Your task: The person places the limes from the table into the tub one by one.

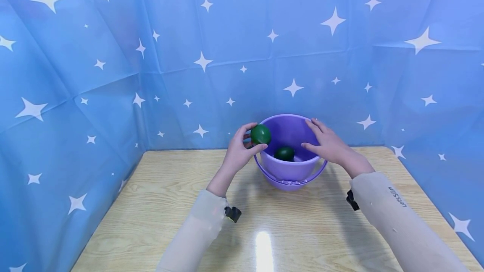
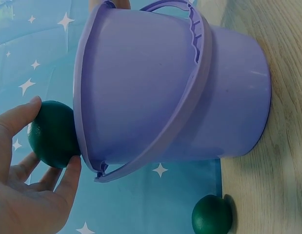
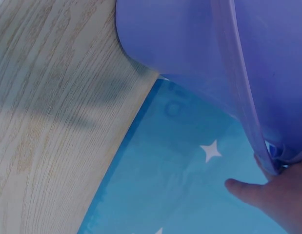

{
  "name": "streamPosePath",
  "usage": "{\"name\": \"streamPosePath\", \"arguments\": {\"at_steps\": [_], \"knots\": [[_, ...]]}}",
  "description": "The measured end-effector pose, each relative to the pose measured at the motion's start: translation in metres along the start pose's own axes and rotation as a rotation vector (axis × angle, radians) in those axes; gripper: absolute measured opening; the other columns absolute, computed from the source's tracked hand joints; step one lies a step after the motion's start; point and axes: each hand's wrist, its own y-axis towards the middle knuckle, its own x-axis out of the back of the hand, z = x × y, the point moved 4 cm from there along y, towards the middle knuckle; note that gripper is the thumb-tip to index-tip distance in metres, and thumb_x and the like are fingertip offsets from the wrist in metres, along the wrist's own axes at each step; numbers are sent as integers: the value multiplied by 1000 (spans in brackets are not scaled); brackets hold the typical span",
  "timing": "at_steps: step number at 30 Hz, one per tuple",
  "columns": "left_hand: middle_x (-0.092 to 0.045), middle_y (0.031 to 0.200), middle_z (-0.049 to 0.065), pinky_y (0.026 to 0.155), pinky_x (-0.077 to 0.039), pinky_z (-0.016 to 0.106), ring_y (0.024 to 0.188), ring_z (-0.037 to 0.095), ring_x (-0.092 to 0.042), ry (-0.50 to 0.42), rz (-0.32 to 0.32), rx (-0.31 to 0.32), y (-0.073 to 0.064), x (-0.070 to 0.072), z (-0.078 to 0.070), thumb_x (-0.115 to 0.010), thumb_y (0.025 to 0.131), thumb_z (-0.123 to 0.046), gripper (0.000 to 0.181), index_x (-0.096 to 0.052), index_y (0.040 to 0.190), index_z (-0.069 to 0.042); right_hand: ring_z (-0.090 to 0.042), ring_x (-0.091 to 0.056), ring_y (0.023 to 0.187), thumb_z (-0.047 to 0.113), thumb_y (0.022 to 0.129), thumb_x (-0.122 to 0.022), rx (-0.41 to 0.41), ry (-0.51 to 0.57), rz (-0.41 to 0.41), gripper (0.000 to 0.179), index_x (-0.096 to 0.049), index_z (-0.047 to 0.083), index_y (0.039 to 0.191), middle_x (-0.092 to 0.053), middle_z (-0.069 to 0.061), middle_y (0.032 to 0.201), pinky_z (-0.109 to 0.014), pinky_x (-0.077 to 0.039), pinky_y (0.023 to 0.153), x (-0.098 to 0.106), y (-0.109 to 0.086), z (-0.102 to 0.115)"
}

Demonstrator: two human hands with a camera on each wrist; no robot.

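My left hand holds a round, glossy green lime at the left rim of a purple bucket; in the left wrist view this lime touches or nearly touches the rim. Inside the bucket, at the bottom, lies another dark green lime. Over the bucket's right rim is my right hand, gripping it beside the handle joint, its thumb over the opening. A further green lime sits on the table left of the bucket, hidden behind my left hand in the head view.
The bucket's handle hangs down at its front. It stands near the back edge of a light wood table. A blue curtain with white stars surrounds the back and sides. Each wrist carries a small black camera mount.
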Motion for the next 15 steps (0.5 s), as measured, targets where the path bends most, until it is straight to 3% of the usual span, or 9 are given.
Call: {"name": "streamPosePath", "arguments": {"at_steps": [15], "knots": [[-50,146,6,105,-53,38,129,27,-55,3,-1,7,1,-1,0,-81,85,-22,68,-49,144,-18,-55,-9,148,47,99,-55,2,10,0,84,-12,9,161,-7,-25,166,-75,-17,115,0,-1,0]]}}
